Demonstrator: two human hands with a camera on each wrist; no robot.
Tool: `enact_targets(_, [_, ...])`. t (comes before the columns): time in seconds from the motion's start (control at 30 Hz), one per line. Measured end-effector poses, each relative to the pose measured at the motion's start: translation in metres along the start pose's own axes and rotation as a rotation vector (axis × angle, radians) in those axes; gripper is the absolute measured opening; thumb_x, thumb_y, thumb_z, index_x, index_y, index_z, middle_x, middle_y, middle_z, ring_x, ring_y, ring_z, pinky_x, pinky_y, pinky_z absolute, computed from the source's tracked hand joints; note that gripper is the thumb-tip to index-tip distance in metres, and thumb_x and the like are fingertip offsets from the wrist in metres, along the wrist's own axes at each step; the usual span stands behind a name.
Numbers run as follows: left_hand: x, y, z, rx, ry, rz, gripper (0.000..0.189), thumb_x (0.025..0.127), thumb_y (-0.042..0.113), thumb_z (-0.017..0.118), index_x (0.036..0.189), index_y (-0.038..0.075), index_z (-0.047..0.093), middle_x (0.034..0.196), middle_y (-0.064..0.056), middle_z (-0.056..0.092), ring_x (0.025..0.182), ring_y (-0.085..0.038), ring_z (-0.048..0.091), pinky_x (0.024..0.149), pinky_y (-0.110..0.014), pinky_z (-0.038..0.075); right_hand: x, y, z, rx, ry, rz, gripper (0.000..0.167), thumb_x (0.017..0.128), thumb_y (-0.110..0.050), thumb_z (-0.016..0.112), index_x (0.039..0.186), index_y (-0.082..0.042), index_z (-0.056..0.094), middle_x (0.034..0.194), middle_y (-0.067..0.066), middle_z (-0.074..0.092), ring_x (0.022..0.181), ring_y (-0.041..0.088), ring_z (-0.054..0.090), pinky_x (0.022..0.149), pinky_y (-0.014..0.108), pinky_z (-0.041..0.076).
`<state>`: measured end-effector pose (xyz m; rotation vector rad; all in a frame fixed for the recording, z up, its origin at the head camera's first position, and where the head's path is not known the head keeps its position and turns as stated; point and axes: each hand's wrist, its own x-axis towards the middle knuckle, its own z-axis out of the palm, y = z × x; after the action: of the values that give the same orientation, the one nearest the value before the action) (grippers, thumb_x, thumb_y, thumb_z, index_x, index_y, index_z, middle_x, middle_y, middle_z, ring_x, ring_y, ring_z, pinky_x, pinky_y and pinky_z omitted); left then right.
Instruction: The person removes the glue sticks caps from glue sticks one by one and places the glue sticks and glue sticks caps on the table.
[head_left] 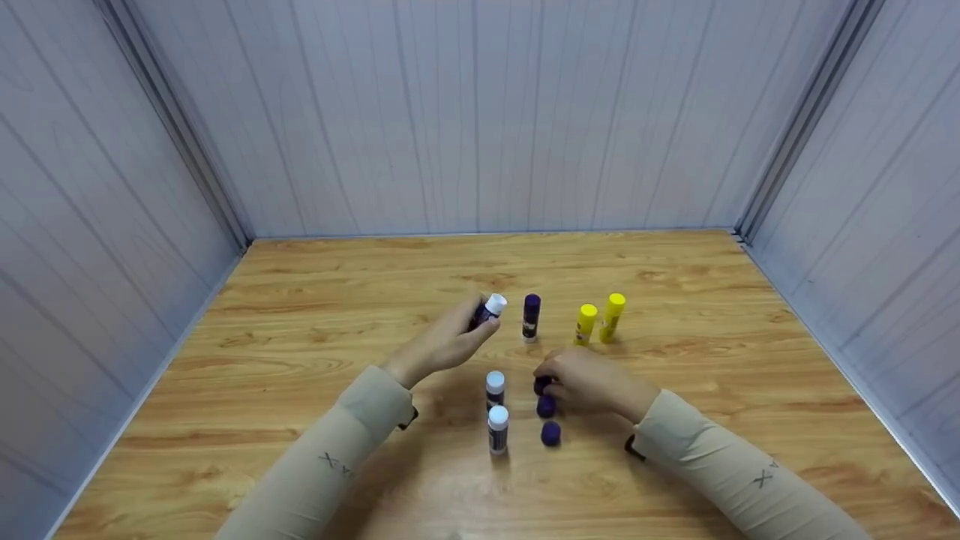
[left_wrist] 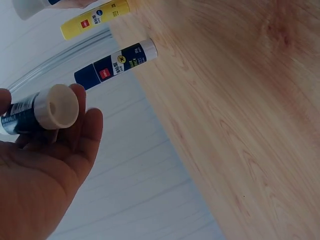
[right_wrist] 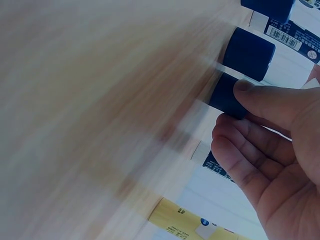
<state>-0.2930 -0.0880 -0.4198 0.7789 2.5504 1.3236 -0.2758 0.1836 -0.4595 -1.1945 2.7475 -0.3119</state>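
Observation:
My left hand (head_left: 441,343) grips a dark glue stick (left_wrist: 25,116) with a white end, tilted and raised off the table. In the left wrist view, that white end (left_wrist: 64,106) faces the camera and looks hollow. My right hand (head_left: 592,381) pinches a dark blue cap (right_wrist: 226,95) between thumb and fingers, low at the tabletop. Two more dark caps (head_left: 546,406) (head_left: 551,433) stand in a row nearer me. Left of the caps, two white-topped glue sticks (head_left: 495,384) (head_left: 498,429) stand upright, one in front of the other.
Behind the hands a dark-capped glue stick (head_left: 531,318) stands upright. To its right are two yellow glue sticks (head_left: 586,325) (head_left: 613,318), also upright. Pale panel walls (head_left: 480,120) enclose the back and sides of the wooden table (head_left: 315,300).

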Motion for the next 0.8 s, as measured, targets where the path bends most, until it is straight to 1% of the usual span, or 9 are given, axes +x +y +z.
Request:
enact_targets(0.17, [0.002, -0.006, 0.0, 0.028, 0.013, 0.035, 0.018, 0.111, 0.028, 0.063, 0.12, 0.012, 0.063, 0.101, -0.003, 0.064, 0.088, -0.016, 0.059, 0.077, -0.033, 0.052, 0.001, -0.001, 0.0, 0.007, -0.013, 0.019, 0.013, 0.103, -0.01, 0.072, 0.113, -0.006, 0.079, 0.104, 0.007, 0.079, 0.095, 0.023, 0.074, 0.088, 0.042, 0.062])
enact_targets(0.23, [0.003, -0.008, 0.0, 0.028, 0.01, 0.036, 0.018, 0.109, 0.025, 0.067, 0.12, 0.011, 0.067, 0.101, -0.003, 0.067, 0.088, -0.015, 0.063, 0.078, -0.033, 0.055, 0.001, -0.001, 0.0, 0.007, -0.012, 0.019, 0.014, 0.103, -0.009, 0.073, 0.114, -0.005, 0.079, 0.105, 0.008, 0.079, 0.095, 0.023, 0.074, 0.088, 0.043, 0.062])
enact_targets(0.3, [0.004, -0.01, 0.001, 0.025, -0.004, 0.023, 0.017, 0.107, 0.023, 0.071, 0.119, 0.01, 0.07, 0.1, -0.003, 0.071, 0.088, -0.015, 0.067, 0.079, -0.033, 0.058, 0.001, -0.001, 0.0, 0.013, -0.01, 0.02, 0.013, 0.103, -0.009, 0.073, 0.113, -0.005, 0.079, 0.104, 0.007, 0.079, 0.094, 0.022, 0.074, 0.088, 0.042, 0.062])
enact_targets(0.4, [0.003, -0.012, 0.002, 0.036, -0.028, -0.012, 0.016, 0.103, 0.019, 0.077, 0.115, 0.009, 0.072, 0.099, -0.003, 0.075, 0.089, -0.016, 0.071, 0.081, -0.034, 0.061, 0.0, -0.001, 0.001, 0.02, 0.003, 0.004, 0.009, 0.103, -0.008, 0.072, 0.108, -0.006, 0.079, 0.1, 0.004, 0.079, 0.088, 0.018, 0.072, 0.083, 0.04, 0.061])
enact_targets(0.5, [0.003, -0.014, 0.004, 0.073, -0.044, -0.027, 0.017, 0.098, 0.016, 0.082, 0.111, 0.008, 0.074, 0.1, -0.003, 0.077, 0.092, -0.019, 0.073, 0.085, -0.036, 0.061, 0.0, -0.001, 0.001, 0.031, 0.01, -0.006, 0.007, 0.103, -0.008, 0.071, 0.104, -0.007, 0.079, 0.095, 0.002, 0.079, 0.083, 0.014, 0.068, 0.078, 0.038, 0.059])
enact_targets(0.67, [0.003, -0.017, 0.007, 0.079, -0.087, -0.051, 0.018, 0.095, 0.013, 0.084, 0.108, 0.007, 0.074, 0.103, -0.005, 0.077, 0.099, -0.025, 0.074, 0.09, -0.039, 0.062, 0.001, 0.0, 0.001, 0.042, 0.006, 0.004, 0.008, 0.103, -0.008, 0.072, 0.106, -0.007, 0.079, 0.097, 0.002, 0.08, 0.085, 0.014, 0.069, 0.079, 0.038, 0.059])
enact_targets(0.8, [0.004, -0.017, 0.008, 0.088, -0.118, -0.06, 0.016, 0.095, 0.011, 0.084, 0.107, 0.008, 0.074, 0.104, -0.004, 0.077, 0.1, -0.022, 0.073, 0.092, -0.039, 0.062, 0.001, 0.0, 0.001, 0.058, -0.004, 0.025, 0.01, 0.103, -0.008, 0.072, 0.109, -0.007, 0.08, 0.099, 0.003, 0.08, 0.088, 0.016, 0.071, 0.081, 0.039, 0.06])
